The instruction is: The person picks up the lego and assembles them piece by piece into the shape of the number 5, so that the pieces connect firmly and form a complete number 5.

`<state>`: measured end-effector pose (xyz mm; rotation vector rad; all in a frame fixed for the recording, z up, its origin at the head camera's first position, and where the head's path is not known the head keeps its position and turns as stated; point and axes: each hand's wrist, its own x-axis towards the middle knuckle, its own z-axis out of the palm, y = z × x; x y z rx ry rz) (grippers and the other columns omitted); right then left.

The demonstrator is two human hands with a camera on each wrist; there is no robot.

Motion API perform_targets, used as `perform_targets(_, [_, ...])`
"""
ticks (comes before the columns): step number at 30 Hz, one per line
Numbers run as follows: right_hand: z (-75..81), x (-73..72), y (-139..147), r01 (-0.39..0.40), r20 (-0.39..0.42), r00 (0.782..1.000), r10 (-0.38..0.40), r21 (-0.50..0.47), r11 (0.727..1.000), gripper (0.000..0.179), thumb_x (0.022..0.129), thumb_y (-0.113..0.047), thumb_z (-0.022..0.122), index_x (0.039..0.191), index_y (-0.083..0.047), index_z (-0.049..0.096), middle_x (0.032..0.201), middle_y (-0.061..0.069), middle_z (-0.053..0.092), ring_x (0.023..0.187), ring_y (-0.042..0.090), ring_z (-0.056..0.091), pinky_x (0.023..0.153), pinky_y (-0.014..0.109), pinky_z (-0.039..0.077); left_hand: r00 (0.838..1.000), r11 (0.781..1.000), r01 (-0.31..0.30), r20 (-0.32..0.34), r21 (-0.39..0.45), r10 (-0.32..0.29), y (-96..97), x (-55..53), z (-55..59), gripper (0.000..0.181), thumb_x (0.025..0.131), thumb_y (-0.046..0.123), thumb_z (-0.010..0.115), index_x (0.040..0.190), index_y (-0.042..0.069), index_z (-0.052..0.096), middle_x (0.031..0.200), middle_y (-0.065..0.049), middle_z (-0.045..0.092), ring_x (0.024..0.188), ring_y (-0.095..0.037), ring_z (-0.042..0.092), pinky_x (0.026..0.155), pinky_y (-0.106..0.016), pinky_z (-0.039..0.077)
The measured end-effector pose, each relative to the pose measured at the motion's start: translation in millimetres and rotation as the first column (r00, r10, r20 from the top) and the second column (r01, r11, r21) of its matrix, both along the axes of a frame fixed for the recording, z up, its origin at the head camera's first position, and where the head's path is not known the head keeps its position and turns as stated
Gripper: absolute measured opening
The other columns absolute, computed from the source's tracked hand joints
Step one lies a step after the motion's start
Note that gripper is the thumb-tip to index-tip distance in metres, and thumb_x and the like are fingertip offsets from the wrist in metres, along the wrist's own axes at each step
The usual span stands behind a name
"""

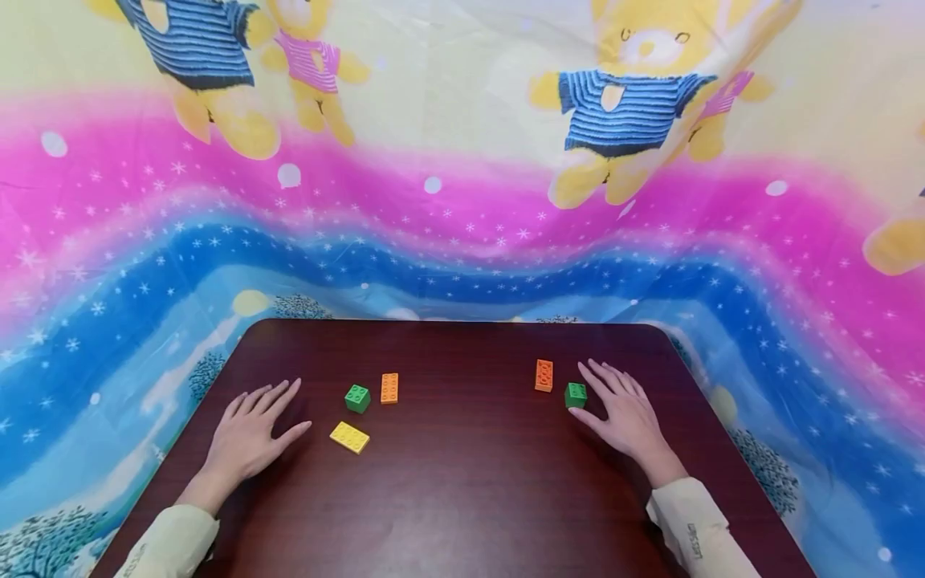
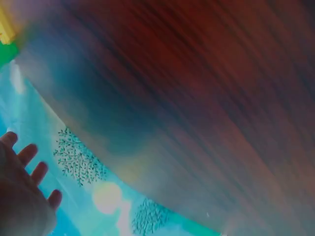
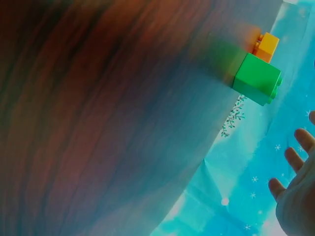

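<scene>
My left hand (image 1: 248, 431) is at the table's left with its fingers spread and nothing in its grasp. To its right lie a yellow toy building brick (image 1: 350, 437), a small green brick (image 1: 357, 399) and a flat light-orange brick (image 1: 389, 388). My right hand (image 1: 620, 407) is spread too, holding nothing. Between its thumb and index finger is another small green brick (image 1: 576, 395); whether they touch it I cannot tell. Just left of that stands a deeper orange brick (image 1: 544, 376). In the right wrist view, the green brick (image 3: 257, 78) partly covers the orange one (image 3: 267, 46).
All the bricks are on a dark reddish-brown table (image 1: 462, 482) with rounded far corners. Behind and around it hangs a colourful cloth (image 1: 462, 209) printed with bears and snowflakes. Pale sleeves (image 1: 173, 538) cover both forearms.
</scene>
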<state>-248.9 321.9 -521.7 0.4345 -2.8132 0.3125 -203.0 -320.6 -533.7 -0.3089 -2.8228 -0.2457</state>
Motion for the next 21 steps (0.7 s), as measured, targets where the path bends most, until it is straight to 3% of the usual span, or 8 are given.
perform_targets(4, [-1.6, -2.4, -2.5, 0.011, 0.032, 0.999, -0.01, -0.05, 0.999, 0.083, 0.095, -0.057, 0.068, 0.163, -0.025, 0.033, 0.164, 0.013, 0.039, 0.146, 0.041, 0.036, 0.115, 0.069, 0.029, 0.994, 0.994, 0.006, 0.111, 0.113, -0.019, 6.4, -0.1, 2.9, 0.08, 0.096, 0.061, 0.063, 0.16, 0.019, 0.04, 0.149, -0.021, 0.053, 0.134, -0.047, 0.045, 0.105, -0.072, 0.035])
perform_targets(7, [-2.4, -3.8, -3.3, 0.021, 0.068, 0.998, -0.014, -0.1, 0.995, 0.081, 0.096, -0.055, 0.068, 0.163, -0.025, 0.034, 0.162, 0.014, 0.04, 0.144, 0.042, 0.038, 0.111, 0.071, 0.033, 0.983, 0.975, 0.035, 0.17, 0.22, -0.074, 11.3, -0.3, 5.1, 0.078, 0.096, 0.055, 0.067, 0.157, 0.013, 0.043, 0.145, -0.022, 0.057, 0.128, -0.046, 0.051, 0.098, -0.072, 0.041])
perform_targets(14, [-3.7, -6.3, -5.3, 0.059, 0.169, 0.985, -0.027, -0.185, 0.981, 0.077, 0.097, -0.051, 0.068, 0.162, -0.026, 0.035, 0.156, 0.017, 0.044, 0.139, 0.043, 0.043, 0.102, 0.071, 0.043, 0.942, 0.907, 0.039, 0.287, 0.42, -0.174, 21.6, -4.1, 7.1, 0.07, 0.095, 0.042, 0.075, 0.149, 0.006, 0.051, 0.127, -0.015, 0.065, 0.107, -0.029, 0.061, 0.088, -0.05, 0.051])
perform_targets(18, [-5.7, -9.7, -8.2, 0.07, 0.204, 0.979, -0.026, -0.212, 0.975, 0.071, 0.098, -0.047, 0.069, 0.159, -0.023, 0.041, 0.151, 0.017, 0.048, 0.137, 0.041, 0.045, 0.103, 0.069, 0.044, 0.917, 0.888, 0.037, 0.338, 0.459, -0.213, 26.3, -6.7, 5.8, 0.065, 0.093, 0.036, 0.078, 0.144, 0.005, 0.055, 0.124, -0.014, 0.065, 0.099, -0.023, 0.06, 0.08, -0.039, 0.051])
perform_targets(21, [-7.1, -11.6, -9.6, 0.073, 0.219, 0.975, -0.023, -0.225, 0.972, 0.067, 0.099, -0.043, 0.069, 0.157, -0.02, 0.045, 0.147, 0.017, 0.05, 0.134, 0.04, 0.048, 0.104, 0.068, 0.044, 0.907, 0.88, 0.047, 0.349, 0.473, -0.236, 29.1, -7.4, 4.3, 0.061, 0.091, 0.034, 0.08, 0.14, 0.005, 0.058, 0.122, -0.013, 0.065, 0.097, -0.022, 0.06, 0.075, -0.033, 0.051])
